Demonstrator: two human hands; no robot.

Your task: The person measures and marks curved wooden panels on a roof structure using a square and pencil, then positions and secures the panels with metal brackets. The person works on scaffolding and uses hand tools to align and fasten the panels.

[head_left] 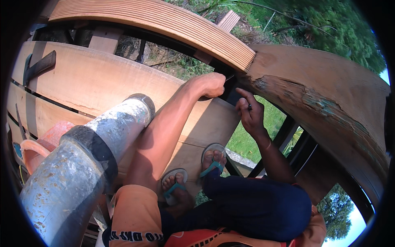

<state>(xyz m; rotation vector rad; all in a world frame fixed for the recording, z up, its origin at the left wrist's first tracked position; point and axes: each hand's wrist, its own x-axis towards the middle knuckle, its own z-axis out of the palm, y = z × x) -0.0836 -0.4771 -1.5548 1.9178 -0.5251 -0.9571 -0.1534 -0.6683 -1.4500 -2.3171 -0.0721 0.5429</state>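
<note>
My left hand [212, 85] is closed in a fist above the end of a wide wooden plank [164, 94]. A thin pointed piece [229, 77] sticks out beside its fingers, and what the fist grips is mostly hidden. To its right my right hand [250, 110] has the index finger stretched toward a dark metal frame [232, 96]. Its other fingers are curled, with a small dark piece [249, 106] showing between them. Both hands are close to where a ribbed board [164, 20] meets a weathered wooden beam [321, 99], rough and splintered along its edge.
A thick grey metal pipe [74, 173] with a black band rises at the left, next to my left forearm. Behind it is an orange-red bucket [31, 152]. A hammer [41, 68] lies on the planks. My feet in flip-flops [214, 164] stand near open gaps over grass [259, 131].
</note>
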